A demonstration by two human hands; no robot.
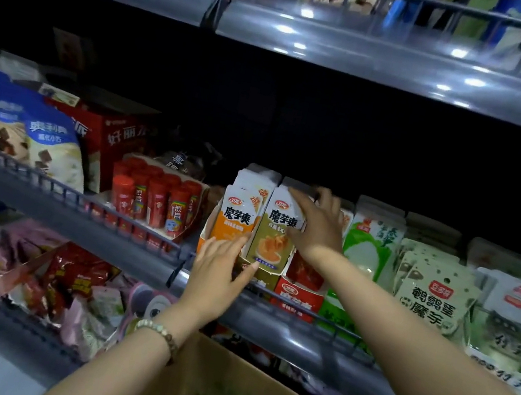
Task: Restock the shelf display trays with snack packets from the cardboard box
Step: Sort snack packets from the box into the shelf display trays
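On the middle shelf stand two rows of white snack packets, one with an orange front and one with an olive-green front, upright in cardboard display trays. My right hand lies on the right side and top of the green row, fingers spread over the packets. My left hand presses with straight fingers on the front of the trays, between the two rows. A red display tray sits just to the right, partly hidden by my right arm. The cardboard box is below my arms.
A grey wire rail fronts the shelf. Red tubes, a red carton and blue-white bags stand to the left. Green and pale packets fill the right. Loose red and pink bags lie on the lower shelf.
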